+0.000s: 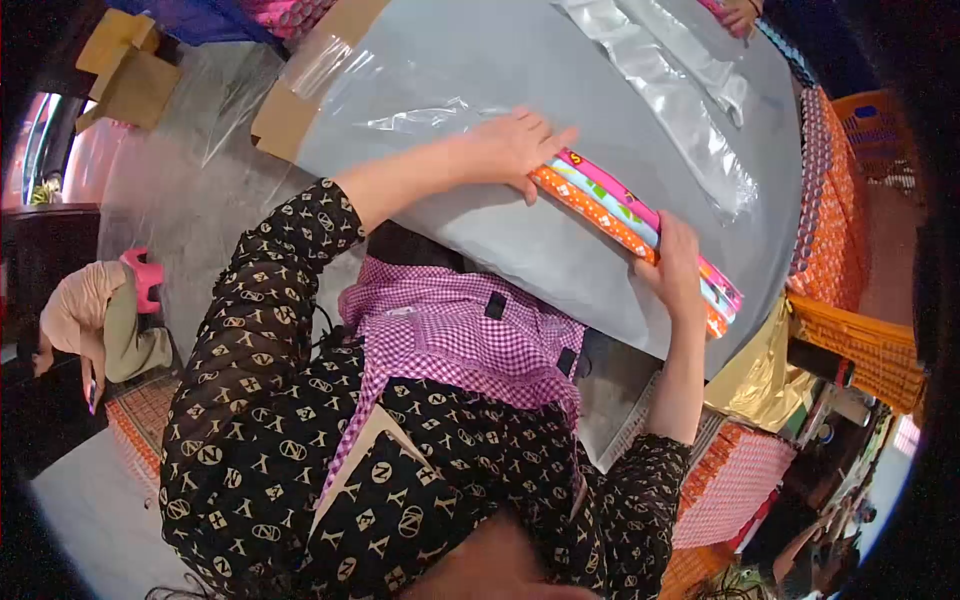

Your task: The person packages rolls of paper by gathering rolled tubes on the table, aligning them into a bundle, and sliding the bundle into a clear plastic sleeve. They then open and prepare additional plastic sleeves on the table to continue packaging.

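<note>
Several long thin rolls lie side by side on the grey table [450, 225], slanting down to the right: a pink one, a light blue patterned one and an orange one with white spots [600, 217]. My left hand [515, 150] is at their upper left end, fingers spread, the thumb and palm edge against the ends. Farther down the bundle, my right hand [675, 262] wraps around the rolls, thumb on the near side. Clear plastic film [430, 117] lies just beyond my left hand.
Long clear plastic sleeves [670, 100] lie across the table's far right. Another person's hand [740, 17] is at the top edge. Cardboard [285, 120] borders the left. Patterned rolls [830, 200] and an orange crate [860, 345] stand right. A person [95, 310] bends at far left.
</note>
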`<state>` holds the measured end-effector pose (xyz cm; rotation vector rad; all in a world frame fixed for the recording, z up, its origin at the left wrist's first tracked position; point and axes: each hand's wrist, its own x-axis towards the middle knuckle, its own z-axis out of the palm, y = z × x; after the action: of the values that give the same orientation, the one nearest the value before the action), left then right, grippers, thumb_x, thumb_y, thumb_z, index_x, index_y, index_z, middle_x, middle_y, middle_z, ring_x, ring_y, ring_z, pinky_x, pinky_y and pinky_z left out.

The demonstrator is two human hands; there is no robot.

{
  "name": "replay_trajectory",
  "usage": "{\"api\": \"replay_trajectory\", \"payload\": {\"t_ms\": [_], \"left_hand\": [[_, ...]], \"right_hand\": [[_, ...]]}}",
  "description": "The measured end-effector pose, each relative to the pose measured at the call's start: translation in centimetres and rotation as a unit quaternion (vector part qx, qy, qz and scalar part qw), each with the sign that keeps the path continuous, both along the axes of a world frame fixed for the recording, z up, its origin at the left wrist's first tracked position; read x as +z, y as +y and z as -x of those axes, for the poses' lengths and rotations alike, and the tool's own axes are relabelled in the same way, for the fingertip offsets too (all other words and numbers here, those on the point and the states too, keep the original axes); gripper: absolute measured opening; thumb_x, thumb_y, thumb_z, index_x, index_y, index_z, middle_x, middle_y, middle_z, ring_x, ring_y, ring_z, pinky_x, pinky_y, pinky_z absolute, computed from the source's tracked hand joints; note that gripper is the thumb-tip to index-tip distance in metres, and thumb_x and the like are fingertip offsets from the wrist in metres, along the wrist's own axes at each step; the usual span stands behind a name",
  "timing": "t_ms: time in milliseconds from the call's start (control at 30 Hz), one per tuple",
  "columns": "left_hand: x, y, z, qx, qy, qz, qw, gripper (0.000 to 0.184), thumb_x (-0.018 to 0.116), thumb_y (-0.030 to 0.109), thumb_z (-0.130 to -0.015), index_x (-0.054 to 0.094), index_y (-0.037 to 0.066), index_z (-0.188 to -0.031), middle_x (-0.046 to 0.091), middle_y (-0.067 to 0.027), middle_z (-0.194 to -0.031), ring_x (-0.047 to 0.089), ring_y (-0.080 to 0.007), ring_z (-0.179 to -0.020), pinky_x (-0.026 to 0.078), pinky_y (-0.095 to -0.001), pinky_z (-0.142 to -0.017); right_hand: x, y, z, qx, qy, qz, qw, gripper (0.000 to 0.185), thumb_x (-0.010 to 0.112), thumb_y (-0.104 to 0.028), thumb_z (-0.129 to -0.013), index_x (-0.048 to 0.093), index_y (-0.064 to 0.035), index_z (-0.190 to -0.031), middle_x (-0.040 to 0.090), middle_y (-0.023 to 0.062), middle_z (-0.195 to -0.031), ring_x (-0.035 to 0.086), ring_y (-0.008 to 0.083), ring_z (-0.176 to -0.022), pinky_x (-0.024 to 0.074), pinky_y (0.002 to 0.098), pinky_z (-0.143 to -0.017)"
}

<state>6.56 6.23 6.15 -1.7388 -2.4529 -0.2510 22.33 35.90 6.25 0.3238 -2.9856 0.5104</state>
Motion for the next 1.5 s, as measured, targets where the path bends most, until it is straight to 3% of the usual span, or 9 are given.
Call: {"api": "replay_trajectory", "payload": {"t_ms": [467,567,633,700,900,1000,1100,1200,1500], "left_hand": [[0.9,2.2,-0.4,-0.013,-0.082,0.016,0.996,0.113,0.080,0.050,-0.054,0.032,-0.003,-0.141,0.058,-0.0166,-0.103,0.056,-0.0316,-0.099,0.041,-0.0393,-0.089],[2.0,2.5,-1.2,-0.039,-0.136,0.021,0.990,0.106,0.081,0.044,-0.054,0.034,-0.002,-0.137,0.053,-0.0197,-0.118,0.049,-0.0352,-0.115,0.037,-0.0443,-0.100],[2.5,1.0,-0.8,-0.009,-0.030,0.014,0.999,0.100,0.082,0.043,-0.054,0.038,-0.001,-0.133,0.046,-0.0198,-0.130,0.040,-0.0362,-0.127,0.030,-0.0490,-0.108],[2.1,-0.8,0.3,0.002,-0.045,0.040,0.998,0.097,0.083,0.041,-0.053,0.040,-0.001,-0.130,0.044,-0.0186,-0.135,0.034,-0.0357,-0.132,0.026,-0.0522,-0.110],[1.3,-1.8,2.3,0.019,-0.071,0.115,0.991,0.085,0.084,0.037,-0.055,0.046,0.000,-0.121,0.051,-0.0139,-0.121,0.045,-0.0301,-0.119,0.033,-0.0455,-0.104],[0.3,-1.6,2.7,-0.020,-0.025,0.053,0.998,0.071,0.083,0.037,-0.057,0.053,0.000,-0.109,0.057,-0.0114,-0.106,0.051,-0.0280,-0.106,0.037,-0.0409,-0.095],[-0.7,-0.8,2.9,-0.042,-0.032,0.051,0.997,0.067,0.082,0.037,-0.058,0.054,-0.001,-0.105,0.057,-0.0118,-0.104,0.052,-0.0282,-0.105,0.038,-0.0392,-0.095],[-0.6,-0.5,2.7,-0.047,-0.039,0.060,0.996,0.074,0.080,0.040,-0.059,0.051,-0.002,-0.112,0.057,-0.0124,-0.105,0.052,-0.0278,-0.104,0.038,-0.0386,-0.094],[-0.2,1.9,0.3,-0.079,-0.105,0.009,0.991,0.074,0.081,0.043,-0.057,0.050,-0.001,-0.107,0.059,-0.0115,-0.093,0.056,-0.0284,-0.093,0.041,-0.0377,-0.085]], "right_hand": [[0.9,-1.2,-0.5,-0.035,-0.033,0.011,0.999,0.070,0.070,-0.017,-0.064,0.044,0.0013,-0.127,0.054,0.0213,-0.113,0.050,0.0400,-0.107,0.0390,0.0467,-0.095],[0.7,-0.4,-1.5,-0.039,-0.035,0.008,0.999,0.069,0.069,-0.016,-0.065,0.044,0.0012,-0.127,0.054,0.0213,-0.112,0.050,0.0397,-0.106,0.0393,0.0468,-0.094],[0.8,-0.3,-1.4,-0.041,-0.036,0.008,0.998,0.068,0.068,-0.016,-0.065,0.044,0.0009,-0.126,0.054,0.0213,-0.111,0.050,0.0396,-0.106,0.0394,0.0467,-0.094],[0.5,-0.2,-1.5,-0.034,-0.040,0.008,0.999,0.067,0.068,-0.016,-0.066,0.044,0.0001,-0.126,0.055,0.0208,-0.110,0.050,0.0392,-0.105,0.0397,0.0463,-0.093],[-0.4,0.1,-1.4,-0.033,-0.024,0.014,0.999,0.067,0.069,-0.015,-0.065,0.045,-0.0017,-0.126,0.055,0.0201,-0.108,0.050,0.0387,-0.103,0.0401,0.0455,-0.092],[0.0,-0.3,-1.3,-0.042,-0.040,0.019,0.998,0.066,0.069,-0.015,-0.065,0.045,-0.0022,-0.125,0.055,0.0199,-0.106,0.050,0.0387,-0.102,0.0400,0.0452,-0.092],[0.6,-0.7,-1.0,-0.055,-0.060,0.015,0.997,0.065,0.069,-0.014,-0.065,0.045,-0.0021,-0.125,0.054,0.0198,-0.106,0.049,0.0386,-0.103,0.0398,0.0451,-0.092],[0.6,-0.8,-0.8,-0.055,-0.062,0.011,0.996,0.065,0.068,-0.014,-0.065,0.045,-0.0017,-0.124,0.054,0.0199,-0.107,0.049,0.0385,-0.103,0.0395,0.0451,-0.092],[1.6,-1.2,-1.5,-0.047,-0.062,0.010,0.997,0.066,0.070,-0.015,-0.065,0.046,0.0006,-0.124,0.055,0.0217,-0.108,0.050,0.0395,-0.102,0.0399,0.0458,-0.092]]}}
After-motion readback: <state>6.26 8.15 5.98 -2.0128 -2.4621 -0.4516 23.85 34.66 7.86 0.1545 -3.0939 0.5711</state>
